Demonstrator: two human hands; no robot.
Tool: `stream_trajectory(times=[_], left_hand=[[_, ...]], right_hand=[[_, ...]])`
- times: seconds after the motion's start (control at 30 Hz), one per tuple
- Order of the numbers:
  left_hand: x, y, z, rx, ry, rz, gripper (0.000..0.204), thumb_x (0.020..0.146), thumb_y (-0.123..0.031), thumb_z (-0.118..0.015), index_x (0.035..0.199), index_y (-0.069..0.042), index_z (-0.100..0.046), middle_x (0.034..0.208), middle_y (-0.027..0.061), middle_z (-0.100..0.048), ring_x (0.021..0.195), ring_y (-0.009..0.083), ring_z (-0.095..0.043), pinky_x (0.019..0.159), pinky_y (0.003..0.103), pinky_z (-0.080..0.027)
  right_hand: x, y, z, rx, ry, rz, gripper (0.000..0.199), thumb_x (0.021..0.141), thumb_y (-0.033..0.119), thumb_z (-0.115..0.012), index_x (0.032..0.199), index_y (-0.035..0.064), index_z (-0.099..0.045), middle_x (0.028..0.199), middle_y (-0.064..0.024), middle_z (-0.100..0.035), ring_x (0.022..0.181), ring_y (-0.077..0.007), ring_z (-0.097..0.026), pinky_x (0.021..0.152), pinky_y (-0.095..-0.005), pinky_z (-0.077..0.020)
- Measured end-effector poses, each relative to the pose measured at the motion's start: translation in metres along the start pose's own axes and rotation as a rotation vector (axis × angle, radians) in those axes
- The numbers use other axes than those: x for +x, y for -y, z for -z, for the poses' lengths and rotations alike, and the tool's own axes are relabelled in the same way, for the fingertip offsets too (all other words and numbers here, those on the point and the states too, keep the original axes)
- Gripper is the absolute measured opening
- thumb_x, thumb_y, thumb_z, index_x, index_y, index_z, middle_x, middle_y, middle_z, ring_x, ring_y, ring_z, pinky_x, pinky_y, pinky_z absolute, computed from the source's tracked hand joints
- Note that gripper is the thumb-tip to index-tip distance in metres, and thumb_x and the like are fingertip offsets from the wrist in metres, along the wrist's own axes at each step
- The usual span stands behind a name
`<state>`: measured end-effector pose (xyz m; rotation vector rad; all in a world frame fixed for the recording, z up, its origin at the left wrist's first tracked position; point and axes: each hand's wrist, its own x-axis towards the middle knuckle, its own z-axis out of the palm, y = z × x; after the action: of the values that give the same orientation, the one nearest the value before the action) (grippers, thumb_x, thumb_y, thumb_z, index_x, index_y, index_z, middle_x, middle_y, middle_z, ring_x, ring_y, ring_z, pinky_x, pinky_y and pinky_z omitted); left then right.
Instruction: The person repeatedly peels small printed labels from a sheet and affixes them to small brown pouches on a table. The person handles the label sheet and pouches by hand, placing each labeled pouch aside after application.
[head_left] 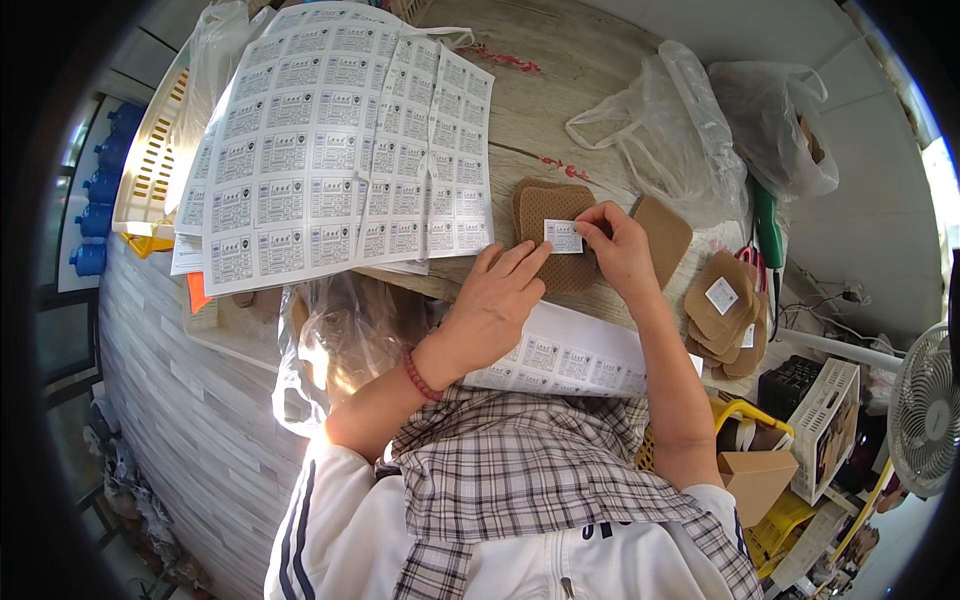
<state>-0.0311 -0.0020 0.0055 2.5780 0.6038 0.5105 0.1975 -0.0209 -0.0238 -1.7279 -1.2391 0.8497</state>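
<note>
My left hand [497, 300] and right hand [617, 243] press a small white label [563, 236] onto a tan patch [553, 235]. It lies on the counter [560, 90], beside label sheets [335, 140].

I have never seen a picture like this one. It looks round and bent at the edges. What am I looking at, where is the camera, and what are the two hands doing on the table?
There is no machine here: a person works with bare hands. The camera sits on the person's head and looks down, and its wide lens bends straight edges.

The left hand lies on the wooden table, its fingertips at a small white label. The right hand pinches that label's other end. The label lies on a brown perforated patch.

To the left lie large sheets of labels. To the right is a stack of brown patches, the top one already labelled. Clear plastic bags lie behind.
</note>
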Motion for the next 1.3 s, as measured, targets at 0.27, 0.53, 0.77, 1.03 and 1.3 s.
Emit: stream_trajectory(times=[0.27, 0.53, 0.77, 1.03, 1.3], left_hand=[[-0.002, -0.001, -0.001, 0.043, 0.019, 0.016, 0.011, 0.077, 0.004, -0.056, 0.087, 0.0, -0.06, 0.146, 0.0193, -0.049, 0.136, 0.0347, -0.044, 0.113, 0.056, -0.029], [-0.002, -0.004, -0.004, 0.07, 0.037, 0.037, 0.017, 0.076, 0.004, -0.056, 0.092, 0.001, -0.062, 0.146, 0.0196, -0.048, 0.137, 0.0343, -0.042, 0.114, 0.056, -0.028], [-0.004, -0.005, -0.005, 0.082, 0.037, 0.045, 0.018, 0.077, 0.004, -0.056, 0.093, 0.002, -0.063, 0.146, 0.02, -0.048, 0.138, 0.0346, -0.041, 0.115, 0.056, -0.027], [-0.005, -0.003, -0.01, 0.079, 0.017, 0.039, 0.014, 0.078, 0.005, -0.055, 0.09, 0.002, -0.062, 0.146, 0.0206, -0.047, 0.139, 0.0355, -0.04, 0.116, 0.057, -0.026], [-0.013, -0.005, -0.007, 0.039, -0.022, 0.033, 0.007, 0.085, -0.001, -0.054, 0.088, 0.0, -0.06, 0.148, 0.024, -0.045, 0.144, 0.0377, -0.034, 0.119, 0.055, -0.024]], right_hand=[[-0.001, 0.0, -0.005, 0.01, -0.049, -0.009, 0.012, 0.09, 0.011, -0.071, 0.096, 0.0008, -0.066, 0.081, -0.01, -0.07, 0.074, -0.0162, -0.065, 0.07, -0.0309, -0.0524], [-0.012, 0.012, -0.019, -0.309, -0.188, 0.202, 0.03, 0.091, 0.01, -0.067, 0.12, 0.0063, -0.059, 0.098, -0.0098, -0.063, 0.08, -0.0261, -0.065, 0.068, -0.0383, -0.0547], [-0.01, 0.002, -0.014, -0.388, -0.408, 0.326, 0.026, 0.09, 0.007, -0.067, 0.115, 0.0113, -0.067, 0.106, -0.0076, -0.062, 0.084, -0.0273, -0.066, 0.07, -0.0391, -0.055], [-0.004, 0.002, -0.022, -0.392, -0.435, 0.398, 0.012, 0.084, 0.01, -0.075, 0.096, 0.0096, -0.074, 0.096, -0.0047, -0.064, 0.083, -0.0243, -0.066, 0.071, -0.0334, -0.0537], [-0.013, 0.002, -0.006, 0.084, -0.287, 0.077, 0.01, 0.094, 0.008, -0.067, 0.103, 0.005, -0.067, 0.084, -0.0049, -0.066, 0.076, -0.0128, -0.059, 0.072, -0.0269, -0.0497]])
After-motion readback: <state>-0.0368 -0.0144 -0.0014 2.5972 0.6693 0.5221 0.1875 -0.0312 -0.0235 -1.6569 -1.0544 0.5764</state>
